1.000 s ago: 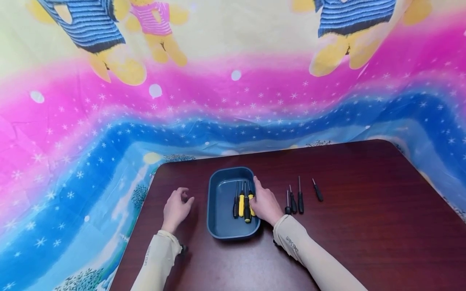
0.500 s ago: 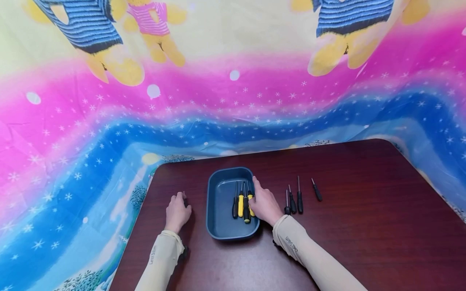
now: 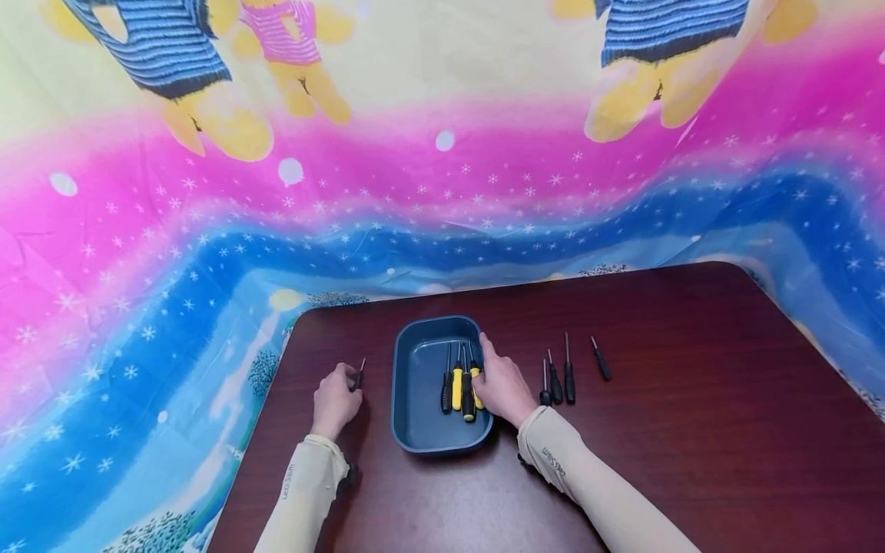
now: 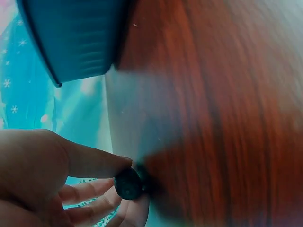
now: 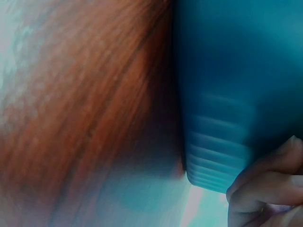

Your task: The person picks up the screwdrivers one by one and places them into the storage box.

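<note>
My left hand (image 3: pixel 336 403) pinches a small screwdriver (image 3: pixel 358 378) left of the blue-grey plastic box. Its thin shaft points away from me in the head view. From the left wrist, the round black end of its handle (image 4: pixel 128 184) shows between thumb and fingers. My right hand (image 3: pixel 506 388) grips the right wall of the box (image 3: pixel 418 430), thumb on the inner side. Curled fingers (image 5: pixel 265 189) lie against the outer wall in the right wrist view. Inside the box, several black and yellow screwdrivers (image 3: pixel 458 388) lie side by side, shafts pointing away, partly covered by my thumb.
To the right of my right hand lie three black screwdrivers (image 3: pixel 570 384) close together. A smaller black screwdriver (image 3: pixel 603 365) lies farther right. The dark brown table (image 3: pixel 691 399) ends at a printed cloth (image 3: pixel 512 184) hanging behind it.
My left hand has closed its fingers on the small screwdriver and turned it so the shaft now shows. My right hand and the box have stayed in place.
</note>
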A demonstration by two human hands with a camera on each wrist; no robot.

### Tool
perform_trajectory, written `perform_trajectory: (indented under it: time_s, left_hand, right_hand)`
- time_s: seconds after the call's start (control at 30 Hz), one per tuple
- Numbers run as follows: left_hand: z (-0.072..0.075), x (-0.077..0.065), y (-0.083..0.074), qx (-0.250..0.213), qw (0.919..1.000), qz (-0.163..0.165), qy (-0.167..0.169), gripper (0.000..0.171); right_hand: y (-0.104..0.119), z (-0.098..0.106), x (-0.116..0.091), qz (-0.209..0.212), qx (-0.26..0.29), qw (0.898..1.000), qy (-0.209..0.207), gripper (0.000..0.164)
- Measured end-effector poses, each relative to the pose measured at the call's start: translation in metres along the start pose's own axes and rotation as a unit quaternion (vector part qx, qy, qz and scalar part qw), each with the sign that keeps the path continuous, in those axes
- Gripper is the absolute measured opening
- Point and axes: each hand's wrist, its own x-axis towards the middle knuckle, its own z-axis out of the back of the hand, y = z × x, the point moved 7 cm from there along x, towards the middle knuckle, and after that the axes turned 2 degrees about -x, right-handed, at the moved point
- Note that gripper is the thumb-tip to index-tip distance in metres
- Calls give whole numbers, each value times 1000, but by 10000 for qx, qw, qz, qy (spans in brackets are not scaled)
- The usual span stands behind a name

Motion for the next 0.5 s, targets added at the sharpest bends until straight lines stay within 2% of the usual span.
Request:
perform_trajectory:
  time_s: [0.13, 0.27, 0.33, 0.4, 0.5]
  left_hand:
    - [1, -1, 0, -289, 9994, 154, 126, 35]
    - [1, -1, -2, -967, 9941, 398, 296, 34]
    - [1, 0, -4, -1437, 9875, 528, 377, 34]
    - [1, 0, -9, -1950, 9773, 675, 481, 36]
    - [4, 0, -19, -2434, 9654, 737, 577, 38]
  right_hand:
    - [1, 1, 1, 9, -28, 10000, -13, 80]
    - [0, 0, 2, -41, -35, 10000, 12, 81]
    - [0, 0, 1, -42, -35, 10000, 28, 81]
    - [-1, 0, 1, -42, -38, 10000, 32, 81]
    - [-1, 0, 1, -38, -62, 10000, 34, 81]
